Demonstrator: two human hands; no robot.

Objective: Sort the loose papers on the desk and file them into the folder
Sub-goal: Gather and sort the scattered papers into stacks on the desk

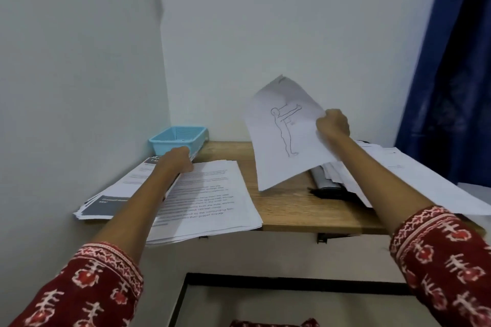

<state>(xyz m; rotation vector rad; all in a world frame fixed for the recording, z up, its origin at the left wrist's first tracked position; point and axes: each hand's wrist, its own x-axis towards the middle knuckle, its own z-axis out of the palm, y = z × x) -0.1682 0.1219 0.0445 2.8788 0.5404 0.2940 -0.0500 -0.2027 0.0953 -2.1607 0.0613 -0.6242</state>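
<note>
White sheet with a line-drawn figure (pixel 285 135) is held aloft, pinched at its edge by the right hand (pixel 332 122), above the wooden desk (pixel 287 210), while the left hand (pixel 177 158), fingers curled, is pressed on the printed stack (pixel 210 202).

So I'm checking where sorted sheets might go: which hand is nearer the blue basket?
Left. The left hand rests on the paper stack just in front of the blue basket. The right hand is far across the desk, holding up the figure drawing.
</note>
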